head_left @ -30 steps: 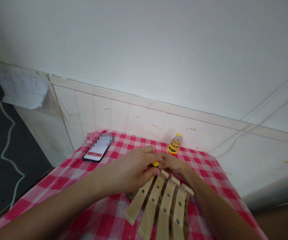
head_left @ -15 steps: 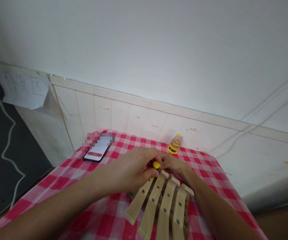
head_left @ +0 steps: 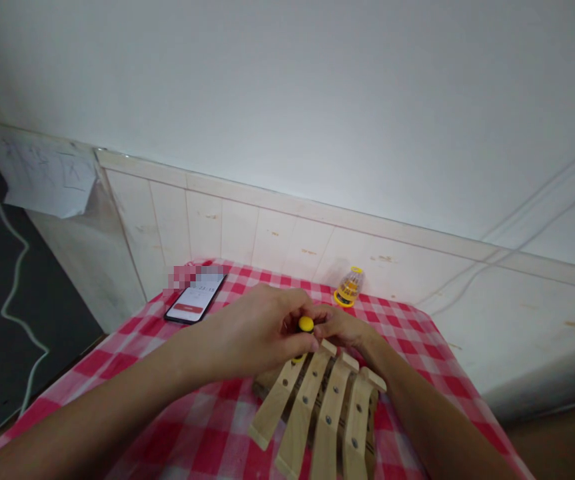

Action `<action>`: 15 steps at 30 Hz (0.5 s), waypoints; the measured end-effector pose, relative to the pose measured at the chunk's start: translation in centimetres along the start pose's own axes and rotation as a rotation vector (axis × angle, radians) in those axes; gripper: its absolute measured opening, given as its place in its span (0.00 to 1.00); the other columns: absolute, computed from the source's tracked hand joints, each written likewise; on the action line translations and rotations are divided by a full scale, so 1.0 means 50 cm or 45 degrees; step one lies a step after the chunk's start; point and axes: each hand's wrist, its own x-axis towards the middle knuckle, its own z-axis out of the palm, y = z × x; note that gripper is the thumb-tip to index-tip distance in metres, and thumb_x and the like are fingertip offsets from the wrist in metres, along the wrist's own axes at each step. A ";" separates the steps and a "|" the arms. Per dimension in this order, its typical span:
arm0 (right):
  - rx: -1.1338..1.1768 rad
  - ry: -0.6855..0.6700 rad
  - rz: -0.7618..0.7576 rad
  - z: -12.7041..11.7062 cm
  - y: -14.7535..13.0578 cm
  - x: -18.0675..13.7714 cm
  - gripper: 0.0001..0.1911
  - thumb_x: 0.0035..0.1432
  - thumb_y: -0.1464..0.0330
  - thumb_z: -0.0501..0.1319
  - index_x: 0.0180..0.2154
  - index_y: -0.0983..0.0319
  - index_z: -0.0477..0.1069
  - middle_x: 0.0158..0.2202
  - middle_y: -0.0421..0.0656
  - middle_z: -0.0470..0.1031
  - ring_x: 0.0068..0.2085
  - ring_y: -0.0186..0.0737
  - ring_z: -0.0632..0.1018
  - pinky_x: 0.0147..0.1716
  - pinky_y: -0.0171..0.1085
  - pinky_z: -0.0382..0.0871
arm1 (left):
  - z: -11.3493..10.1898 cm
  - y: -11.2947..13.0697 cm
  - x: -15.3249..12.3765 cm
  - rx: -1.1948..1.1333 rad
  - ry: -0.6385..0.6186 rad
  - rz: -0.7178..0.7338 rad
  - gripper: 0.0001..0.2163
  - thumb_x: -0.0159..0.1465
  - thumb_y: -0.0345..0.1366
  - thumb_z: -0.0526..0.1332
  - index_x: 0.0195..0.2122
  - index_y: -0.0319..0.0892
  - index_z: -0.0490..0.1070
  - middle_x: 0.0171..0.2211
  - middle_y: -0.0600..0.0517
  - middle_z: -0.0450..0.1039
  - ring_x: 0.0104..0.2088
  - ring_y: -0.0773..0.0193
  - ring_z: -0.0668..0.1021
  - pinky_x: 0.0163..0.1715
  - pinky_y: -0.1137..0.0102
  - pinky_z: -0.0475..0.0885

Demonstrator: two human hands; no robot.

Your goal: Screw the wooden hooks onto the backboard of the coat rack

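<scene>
My left hand (head_left: 267, 330) is closed around a short screwdriver (head_left: 306, 325) with a yellow cap and dark grip. The screwdriver stands roughly upright over the far end of the leftmost wooden slat (head_left: 274, 407), where a yellow ring shows below my thumb. Bent inward, my right hand (head_left: 342, 327) meets the left fingertips behind the slats; what its curled fingers grip is hidden. Several pale wooden slats lie fanned out side by side, with dark screws in them and small blocks across their far ends. Beneath them lies a brown printed piece (head_left: 371, 427), mostly covered.
A red-and-white checked cloth (head_left: 177, 413) covers the table. A phone (head_left: 194, 300) lies at the back left. Near the wall stands a clear cone-shaped bit case (head_left: 350, 288) with yellow ends. White panelling (head_left: 277, 233) borders the table's far edge.
The screwdriver's yellow cap has shifted slightly left and up and now looks rounder and more exposed. My left fingers have moved a little with it. My right hand and the slats stay almost in place.
</scene>
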 end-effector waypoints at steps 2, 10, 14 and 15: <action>0.002 -0.006 -0.003 -0.001 0.000 0.000 0.27 0.44 0.57 0.80 0.43 0.65 0.83 0.37 0.45 0.84 0.35 0.36 0.80 0.40 0.35 0.73 | -0.005 0.000 -0.003 0.024 -0.019 -0.026 0.04 0.65 0.37 0.66 0.37 0.43 0.75 0.28 0.57 0.78 0.28 0.67 0.77 0.28 0.75 0.65; -0.022 -0.049 0.006 0.003 -0.008 -0.002 0.29 0.46 0.55 0.80 0.47 0.64 0.82 0.39 0.45 0.83 0.35 0.36 0.80 0.40 0.35 0.73 | -0.013 0.013 -0.002 0.127 -0.102 -0.029 0.04 0.64 0.36 0.65 0.37 0.43 0.75 0.22 0.59 0.71 0.23 0.67 0.72 0.24 0.73 0.58; -0.027 -0.059 0.000 0.001 -0.004 0.000 0.29 0.46 0.54 0.79 0.45 0.64 0.82 0.38 0.44 0.83 0.34 0.36 0.80 0.40 0.35 0.73 | -0.011 0.011 -0.002 0.118 -0.090 -0.047 0.04 0.63 0.37 0.66 0.36 0.43 0.75 0.23 0.58 0.72 0.24 0.67 0.73 0.24 0.73 0.58; -0.028 -0.059 -0.003 0.000 -0.004 0.000 0.28 0.46 0.54 0.79 0.45 0.64 0.82 0.38 0.44 0.83 0.35 0.36 0.80 0.40 0.35 0.73 | -0.010 0.011 -0.001 0.124 -0.089 -0.049 0.04 0.63 0.36 0.66 0.36 0.43 0.74 0.22 0.59 0.71 0.23 0.67 0.72 0.24 0.73 0.58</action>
